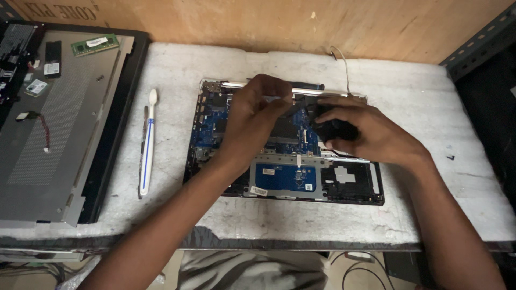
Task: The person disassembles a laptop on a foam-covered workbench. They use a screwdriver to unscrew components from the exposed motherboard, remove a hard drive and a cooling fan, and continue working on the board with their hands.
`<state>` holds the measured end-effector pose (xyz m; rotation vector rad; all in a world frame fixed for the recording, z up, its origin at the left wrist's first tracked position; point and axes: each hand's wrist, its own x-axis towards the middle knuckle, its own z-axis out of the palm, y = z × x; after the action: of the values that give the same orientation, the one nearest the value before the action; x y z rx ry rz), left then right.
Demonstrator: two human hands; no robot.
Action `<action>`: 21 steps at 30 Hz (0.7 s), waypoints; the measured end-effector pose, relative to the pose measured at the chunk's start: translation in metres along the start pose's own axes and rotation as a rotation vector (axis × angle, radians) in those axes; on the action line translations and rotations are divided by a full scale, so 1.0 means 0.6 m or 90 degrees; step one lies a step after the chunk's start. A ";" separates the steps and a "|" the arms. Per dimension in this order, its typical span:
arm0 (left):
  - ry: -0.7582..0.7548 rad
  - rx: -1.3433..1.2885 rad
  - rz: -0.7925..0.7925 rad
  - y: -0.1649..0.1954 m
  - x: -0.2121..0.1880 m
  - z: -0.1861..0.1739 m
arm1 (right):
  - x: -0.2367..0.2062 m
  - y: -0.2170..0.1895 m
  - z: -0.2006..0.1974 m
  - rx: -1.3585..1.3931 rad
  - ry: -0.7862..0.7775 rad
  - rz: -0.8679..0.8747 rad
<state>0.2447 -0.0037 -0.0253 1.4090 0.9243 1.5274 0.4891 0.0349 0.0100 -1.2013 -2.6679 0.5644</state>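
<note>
**Both hands inside an opened laptop**

An opened laptop base [285, 180] lies flat near the middle of the table [430, 107], on a white padded sheet, its blue circuit boards and metal frame exposed.

The left hand [252, 121] hovers over the upper middle of the base with the fingers curled down and drawn together near the hinge bar; what lies between the fingertips is too small to make out, so whether the grip is pinching something cannot be told.

The right hand [365, 131] rests over the upper right part of the base — its fingers are closed around a black, rounded part [334, 129] that looks like a cooling fan, sitting in or just above the laptop's right side.

To the left of the laptop, a white toothbrush [148, 142] with a blue stripe lies lengthwise on the sheet, with a slim grey tool just beside it. Further left, a grey laptop cover [48, 150] lies flat, and a green memory module [95, 44] rests on its far edge — a few small dark parts sit beside it. A wooden board [269, 21] stands behind the table.
</note>
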 end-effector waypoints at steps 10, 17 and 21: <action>-0.071 -0.044 0.067 -0.014 -0.003 0.001 | -0.002 0.008 0.001 -0.023 0.019 -0.059; -0.075 0.045 0.072 -0.012 -0.006 0.004 | -0.006 0.008 0.001 -0.028 0.040 -0.079; -0.076 0.068 0.037 -0.008 -0.006 0.003 | -0.006 0.005 0.003 -0.039 0.040 -0.043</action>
<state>0.2468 -0.0052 -0.0308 1.5969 0.9102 1.4377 0.4932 0.0338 0.0072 -1.1199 -2.6797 0.4304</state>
